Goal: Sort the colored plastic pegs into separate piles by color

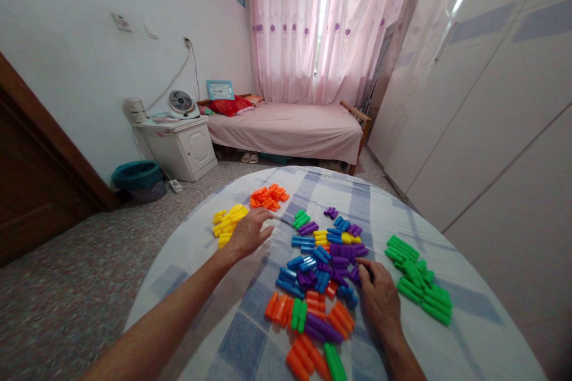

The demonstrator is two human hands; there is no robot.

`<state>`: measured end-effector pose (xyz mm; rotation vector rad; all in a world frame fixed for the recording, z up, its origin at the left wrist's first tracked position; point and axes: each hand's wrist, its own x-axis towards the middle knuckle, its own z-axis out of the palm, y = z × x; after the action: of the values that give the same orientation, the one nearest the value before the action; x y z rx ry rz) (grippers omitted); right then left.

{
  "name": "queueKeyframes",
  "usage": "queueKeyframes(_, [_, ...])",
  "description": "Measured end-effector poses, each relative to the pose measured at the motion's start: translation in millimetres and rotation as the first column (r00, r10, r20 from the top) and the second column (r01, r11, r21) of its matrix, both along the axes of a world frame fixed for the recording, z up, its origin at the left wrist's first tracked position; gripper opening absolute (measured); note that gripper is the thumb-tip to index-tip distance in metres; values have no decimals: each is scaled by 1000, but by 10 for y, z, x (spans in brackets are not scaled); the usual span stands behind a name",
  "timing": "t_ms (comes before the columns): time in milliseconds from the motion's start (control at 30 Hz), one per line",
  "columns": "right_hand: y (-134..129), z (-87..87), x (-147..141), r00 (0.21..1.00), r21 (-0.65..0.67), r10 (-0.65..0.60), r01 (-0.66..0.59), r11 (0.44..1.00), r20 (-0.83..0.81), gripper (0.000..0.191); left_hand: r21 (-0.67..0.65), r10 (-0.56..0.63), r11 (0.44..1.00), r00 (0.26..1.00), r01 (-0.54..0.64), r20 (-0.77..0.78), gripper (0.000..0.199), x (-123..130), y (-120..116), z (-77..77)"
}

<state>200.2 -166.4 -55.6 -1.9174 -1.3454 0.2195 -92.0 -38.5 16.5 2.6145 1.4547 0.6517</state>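
My left hand (251, 232) hovers over the cloth with its fingers apart and nothing visible in them. It is beside a pile of yellow tube-shaped plastic toy pieces (229, 221) and just nearer than an orange pile (269, 195). At the right edge of the mixed heap, my right hand (381, 296) has its thumb and forefinger curled at a purple tube-shaped toy piece (355, 274). The fingers partly hide that piece. Blue pieces (290, 281), purple pieces (342, 250) and a few yellow ones (320, 237) lie jumbled in the heap.
Green pieces (417, 277) form a separate pile to the right. Orange pieces (279, 308) and a long purple piece (324, 328) lie at the near side. A checked cloth (243, 333) covers the round table. Beyond are a bed (295, 128), a cabinet (194, 149) and a wardrobe (473, 101).
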Motion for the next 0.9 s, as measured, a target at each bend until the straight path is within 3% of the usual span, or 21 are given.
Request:
queueKeyframes(133, [-5,-12,-2,1000,36,3,-3,999,-11,35,-64,-100,993,995,97,-32,21,569,20,-64])
queueKeyframes(267, [-1,-49,16,1000,26,16,-16,1000,-6,34,-113,-61,993,981,41,-183,20,1048,141,-146])
queueKeyframes(367, [8,-70,24,1000,31,23,-24,999,13,33,-129,-44,992,973,15,-227,17,1246,220,-208])
queueKeyframes(633, [-6,-53,-14,1000,46,5,-6,999,18,31,-135,-22,991,960,-17,-280,18,1339,291,-286])
queueKeyframes(900, [-4,-49,-21,1000,45,5,-6,999,11,29,-93,41,994,982,-59,-183,26,1322,297,-316])
